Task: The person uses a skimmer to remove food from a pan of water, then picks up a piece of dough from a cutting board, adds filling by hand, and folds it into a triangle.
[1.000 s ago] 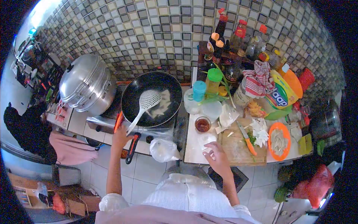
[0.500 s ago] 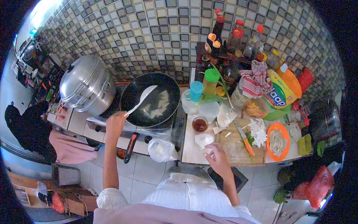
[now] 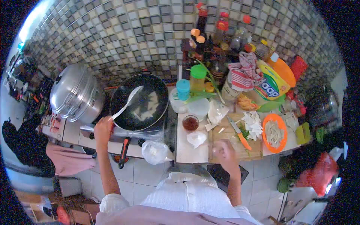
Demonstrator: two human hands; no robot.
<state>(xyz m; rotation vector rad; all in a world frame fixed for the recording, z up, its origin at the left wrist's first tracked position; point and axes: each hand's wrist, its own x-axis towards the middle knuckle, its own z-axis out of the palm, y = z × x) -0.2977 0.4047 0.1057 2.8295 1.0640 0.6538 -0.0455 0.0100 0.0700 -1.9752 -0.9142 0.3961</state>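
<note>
My left hand [image 3: 102,130] is closed around the handle of a white spatula [image 3: 129,100], left of the black frying pan [image 3: 159,116]. The spatula's head reaches over the pan, above pale strips of food [image 3: 150,107]. Over the front edge of the wooden cutting board [image 3: 216,144] is my right hand [image 3: 228,155], its fingers smeared by motion. Near it lie a small white plastic bag [image 3: 196,139] and an orange-handled knife [image 3: 240,135]. Chopped white pieces [image 3: 252,125] are heaped on the board.
A large steel pot [image 3: 77,93] stands left of the pan. A glass of brown liquid [image 3: 190,123], a tied plastic bag [image 3: 155,153] and an orange plate [image 3: 267,142] of pale strips sit along the front. Sauce bottles [image 3: 221,28] line the tiled wall.
The view has shifted, so the counter things appear further left. My right hand has moved right, away from the small white bag, over the board. My left hand still grips the spatula.
</note>
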